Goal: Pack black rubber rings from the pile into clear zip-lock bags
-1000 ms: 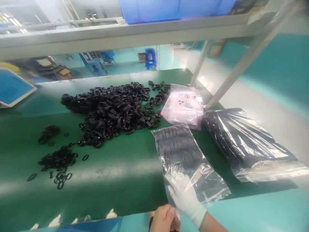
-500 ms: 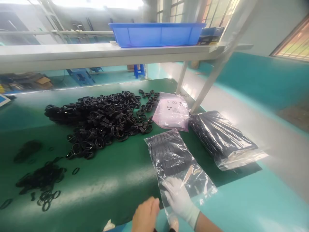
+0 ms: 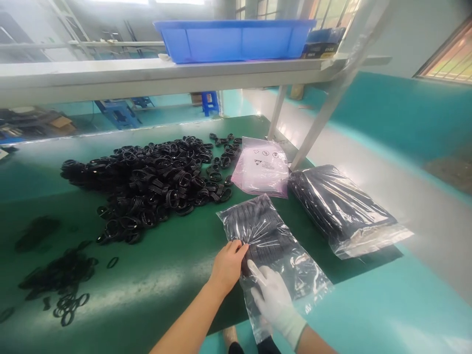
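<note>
A clear plastic bag (image 3: 295, 268) lies on the table's near edge, with rows of black ring-like pieces (image 3: 254, 219) packed in its far part. My left hand (image 3: 227, 263), bare, pinches the bag's left side, and creases spread through the film from its fingertips. Close beside it, my right hand (image 3: 273, 297) in a white glove rests on the bag, index finger stretched toward the left fingertips and thumb apart. The bag's near end hangs past the table edge.
A large heap of black bands (image 3: 158, 177) covers the middle of the green table (image 3: 147, 290). Smaller loose bands (image 3: 62, 275) lie left. Pink printed bags (image 3: 263, 167) and a filled bag (image 3: 342, 206) sit right. A shelf upright (image 3: 324, 120) rises behind; a blue bin (image 3: 236, 42) stands above.
My left hand has moved forward from the near edge and taken hold of the bag's left side, wrinkling the film. My right hand has stayed on the bag, its index finger now extended.
</note>
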`<state>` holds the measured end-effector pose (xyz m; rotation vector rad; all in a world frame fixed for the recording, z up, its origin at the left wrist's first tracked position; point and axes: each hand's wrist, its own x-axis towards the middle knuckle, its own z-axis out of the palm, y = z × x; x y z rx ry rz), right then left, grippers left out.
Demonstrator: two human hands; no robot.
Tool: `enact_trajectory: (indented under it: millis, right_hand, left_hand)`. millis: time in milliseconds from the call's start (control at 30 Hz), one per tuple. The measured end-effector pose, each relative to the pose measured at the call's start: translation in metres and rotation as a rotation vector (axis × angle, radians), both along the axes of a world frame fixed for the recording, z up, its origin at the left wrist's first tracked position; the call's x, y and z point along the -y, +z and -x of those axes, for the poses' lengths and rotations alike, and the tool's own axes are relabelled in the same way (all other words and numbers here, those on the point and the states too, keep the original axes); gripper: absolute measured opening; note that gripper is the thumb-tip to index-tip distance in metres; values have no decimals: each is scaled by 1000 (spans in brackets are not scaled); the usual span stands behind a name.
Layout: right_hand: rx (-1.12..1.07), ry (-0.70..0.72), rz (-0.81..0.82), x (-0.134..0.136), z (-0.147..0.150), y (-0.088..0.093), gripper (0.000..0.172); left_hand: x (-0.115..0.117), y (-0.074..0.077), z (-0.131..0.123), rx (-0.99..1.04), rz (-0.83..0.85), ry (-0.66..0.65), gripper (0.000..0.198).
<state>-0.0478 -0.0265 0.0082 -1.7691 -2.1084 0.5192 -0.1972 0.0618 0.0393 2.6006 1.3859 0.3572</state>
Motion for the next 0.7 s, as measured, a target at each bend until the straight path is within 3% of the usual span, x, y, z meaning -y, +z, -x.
enact_trajectory:
  millis: [233,367,467,567,700]
  right_hand:
    - [54,18,-34,-3,-2,0,63]
    - [36,95,-32,-4,-8,2,68]
    - [-13,85,-17,-1,-14,6,68]
    - [-39,49,56,-2,-19,11,66]
    - [26,31,139,-8,-18,15,67]
  left_hand:
    - [5,18,-4,4,127,89,42]
    - [25,35,3,182,246,392,40]
    - [38,39,4,299,239,581,31]
    - [37,34,-8,268,183,519,32]
    - [22,24,-30,36,28,251,47]
